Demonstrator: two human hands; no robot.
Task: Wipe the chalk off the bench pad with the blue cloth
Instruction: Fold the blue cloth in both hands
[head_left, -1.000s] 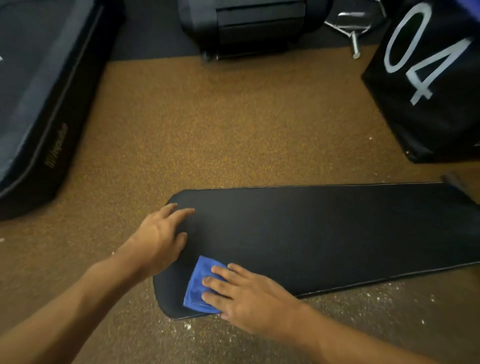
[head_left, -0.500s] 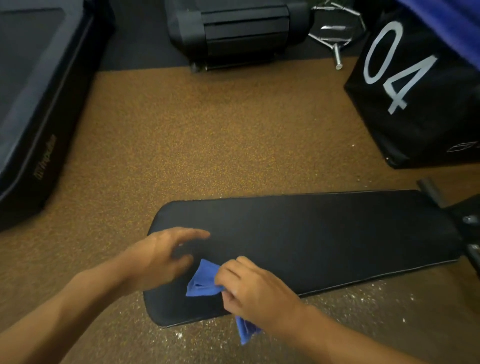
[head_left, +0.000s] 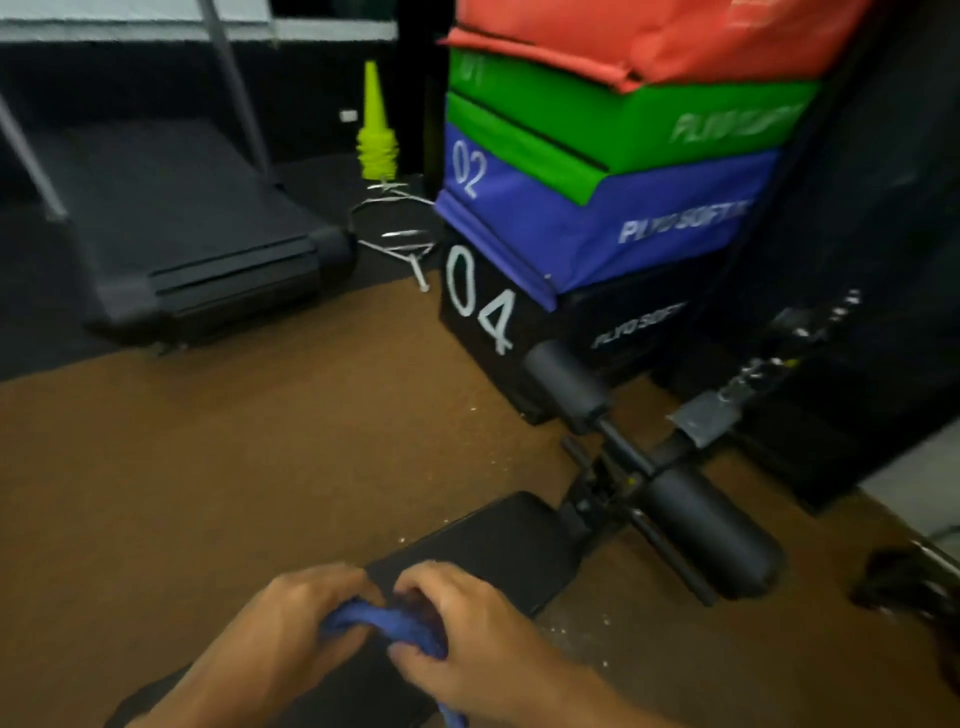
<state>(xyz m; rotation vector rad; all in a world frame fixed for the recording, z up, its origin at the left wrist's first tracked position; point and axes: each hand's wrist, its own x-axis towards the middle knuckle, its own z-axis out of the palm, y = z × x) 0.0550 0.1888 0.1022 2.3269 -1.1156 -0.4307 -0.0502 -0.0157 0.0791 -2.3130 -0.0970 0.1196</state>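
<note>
Brown speckled gym floor (head_left: 218, 467) surrounds a black padded bench pad (head_left: 498, 545), above which a bunched blue cloth (head_left: 384, 626) is held between both hands. Left hand (head_left: 291, 623) has its grip clamped on the cloth's left end, fingers curled round it; right hand (head_left: 467, 634) pinches the right end, a tail of cloth hanging below the wrist. White chalk flecks (head_left: 576, 631) dot the floor beside the pad's edge. Beyond the pad stand cylindrical foam rollers (head_left: 711, 535), stacked soft plyo boxes (head_left: 597, 228) in black, blue, green and red, a treadmill (head_left: 171, 234) and yellow cones (head_left: 376, 130).
</note>
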